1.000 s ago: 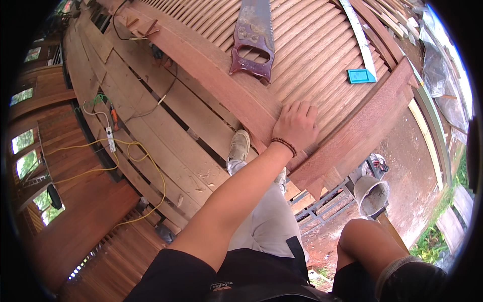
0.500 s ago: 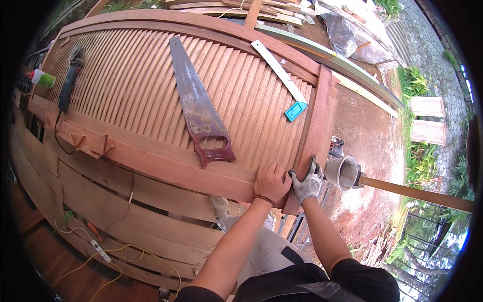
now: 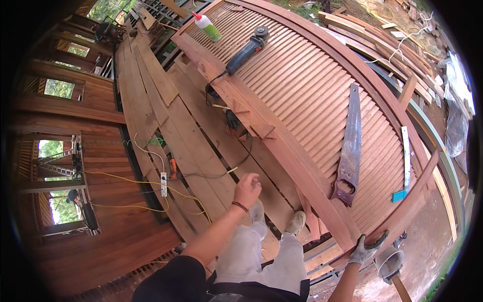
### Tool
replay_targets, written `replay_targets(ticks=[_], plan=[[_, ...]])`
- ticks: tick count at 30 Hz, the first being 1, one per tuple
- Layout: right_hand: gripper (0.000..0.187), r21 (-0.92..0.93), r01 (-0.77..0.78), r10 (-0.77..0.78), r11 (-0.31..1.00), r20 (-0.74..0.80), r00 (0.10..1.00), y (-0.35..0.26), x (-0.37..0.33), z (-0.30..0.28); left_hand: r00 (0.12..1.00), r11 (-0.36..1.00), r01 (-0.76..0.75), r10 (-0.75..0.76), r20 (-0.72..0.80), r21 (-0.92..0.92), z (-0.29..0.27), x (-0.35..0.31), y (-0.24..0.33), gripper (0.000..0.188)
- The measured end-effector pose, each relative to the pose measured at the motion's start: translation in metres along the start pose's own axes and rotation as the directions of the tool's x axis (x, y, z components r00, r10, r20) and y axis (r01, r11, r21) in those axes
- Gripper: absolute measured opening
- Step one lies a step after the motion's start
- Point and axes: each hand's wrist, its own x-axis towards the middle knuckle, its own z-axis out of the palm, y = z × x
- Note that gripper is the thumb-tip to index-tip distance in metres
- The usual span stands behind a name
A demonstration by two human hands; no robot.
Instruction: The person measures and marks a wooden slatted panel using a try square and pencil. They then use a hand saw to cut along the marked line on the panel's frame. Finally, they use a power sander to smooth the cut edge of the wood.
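A reddish wooden louvered panel (image 3: 297,70) with a curved far rail lies in front of me. My right hand (image 3: 362,250), in a grey and black glove, grips the end board (image 3: 402,214) of its frame near the close corner, thumb and fingers apart across the wood. My bare left hand (image 3: 247,192), with a bracelet at the wrist, is off the panel over the plank walkway, fingers loosely bent and nothing seen in them. On the slats lie a handsaw (image 3: 349,143) and a try square (image 3: 405,163) with a turquoise stock.
An angle grinder (image 3: 246,51) and a glue bottle (image 3: 207,27) rest at the panel's far left. A power strip (image 3: 164,184), yellow cords and an orange-handled tool (image 3: 173,168) lie on the planks (image 3: 196,151). A bucket (image 3: 390,262) stands by my right hand. Another person (image 3: 105,32) is far left.
My left hand has come off the panel corner and swung left over the walkway. The view has turned left. My right hand stays at the end board.
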Motion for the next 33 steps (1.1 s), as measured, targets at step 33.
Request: replay_targets(ticks=[33], plan=[[0.095, -0.058, -0.372, 0.371, 0.926, -0.038, 0.928, -0.299, -0.281, 0.147, 0.419, 0.853, -0.418, 0.487, 0.766, -0.313, -0.023, 0.164, 0.034, 0.036]])
